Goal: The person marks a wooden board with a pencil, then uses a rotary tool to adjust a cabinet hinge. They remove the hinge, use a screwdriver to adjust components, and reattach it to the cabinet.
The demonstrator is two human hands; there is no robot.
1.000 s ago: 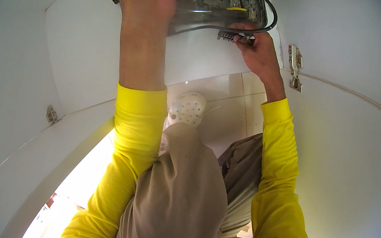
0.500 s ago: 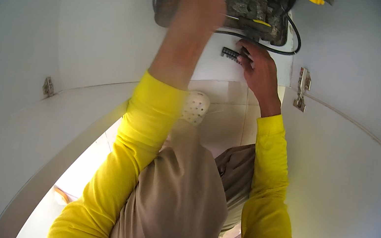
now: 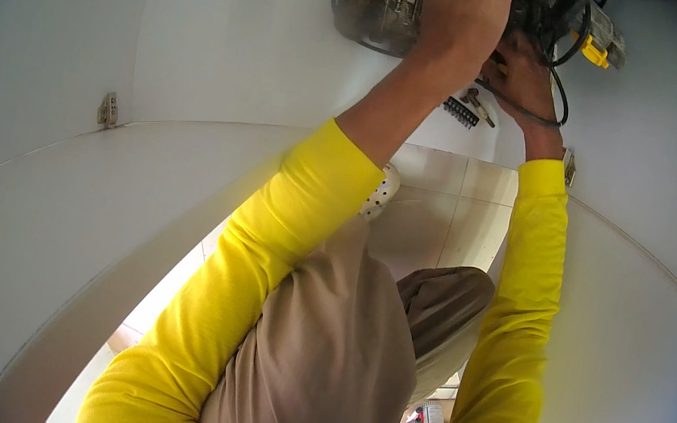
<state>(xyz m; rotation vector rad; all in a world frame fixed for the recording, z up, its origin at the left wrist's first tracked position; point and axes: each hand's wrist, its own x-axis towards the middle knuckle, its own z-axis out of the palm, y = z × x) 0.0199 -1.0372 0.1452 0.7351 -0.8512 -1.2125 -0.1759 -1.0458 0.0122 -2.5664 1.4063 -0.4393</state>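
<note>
Item: dusty black power tool with a yellow fitting and black cord (image 3: 389, 3), lying at the far end of the white panel surface (image 3: 232, 44). My left hand (image 3: 464, 6) is gripping its body from above, fingers curled around it. My right hand (image 3: 524, 73) is reaching under its far side; whether it is clasping anything, I cannot tell.

Nearby: black bit strip (image 3: 461, 111) and small metal piece (image 3: 479, 105), just beside my right wrist. Metal hinge (image 3: 108, 110) on the left panel.
</note>
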